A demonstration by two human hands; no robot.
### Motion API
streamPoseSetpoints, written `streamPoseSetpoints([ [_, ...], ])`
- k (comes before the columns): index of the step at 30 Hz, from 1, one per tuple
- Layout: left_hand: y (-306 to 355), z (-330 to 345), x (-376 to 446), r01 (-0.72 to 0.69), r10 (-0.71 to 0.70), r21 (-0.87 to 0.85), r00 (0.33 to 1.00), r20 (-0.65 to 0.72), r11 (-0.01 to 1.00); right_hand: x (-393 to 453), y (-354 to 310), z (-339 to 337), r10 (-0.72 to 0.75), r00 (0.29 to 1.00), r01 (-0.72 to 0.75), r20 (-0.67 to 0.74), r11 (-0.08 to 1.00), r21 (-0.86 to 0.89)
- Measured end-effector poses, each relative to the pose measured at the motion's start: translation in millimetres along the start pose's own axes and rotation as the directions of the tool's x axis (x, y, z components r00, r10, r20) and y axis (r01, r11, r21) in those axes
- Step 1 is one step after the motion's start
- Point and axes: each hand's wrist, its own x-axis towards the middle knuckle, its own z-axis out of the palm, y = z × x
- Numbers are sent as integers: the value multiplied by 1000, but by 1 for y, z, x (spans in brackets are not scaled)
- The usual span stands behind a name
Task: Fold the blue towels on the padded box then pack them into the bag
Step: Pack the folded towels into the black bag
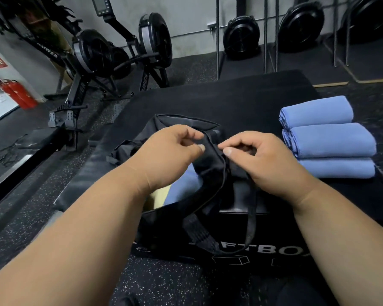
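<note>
A black bag (208, 173) lies on the black padded box (230, 100) in front of me. My left hand (168, 151) and my right hand (257, 155) each pinch the bag's upper edge, close together above its middle. Through the bag's opening a blue towel (184, 188) shows inside, below my left wrist. Three folded blue towels lie side by side on the right part of the box: a far one (316, 111), a middle one (332, 140) and a near one (336, 171). A black strap (251, 215) of the bag hangs over the box's front.
Rowing machines (93, 56) stand at the back left on the speckled rubber floor (31, 195). Two red fire extinguishers (18, 93) stand at the far left. Black fan units (241, 36) line the back wall behind thin metal poles. The box front carries white lettering (263, 250).
</note>
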Motion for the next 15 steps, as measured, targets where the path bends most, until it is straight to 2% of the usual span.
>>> streamPoseSetpoints([
  [4,29,34,11,-48,47,33,998,35,998,-3,19,-26,112,968,-132,-224,988,-76],
  [6,44,55,18,-68,63,68,995,76,995,-5,30,-43,175,920,-223,-351,969,-102],
  [9,61,90,33,-89,71,130,988,136,988,-7,45,-65,192,832,-324,-520,929,-176],
  [12,69,128,49,-61,25,181,980,197,982,-9,59,-85,239,749,-504,-618,812,-296],
  [15,74,163,61,38,-65,116,969,239,993,-11,65,-99,286,676,-619,-679,720,-313],
])
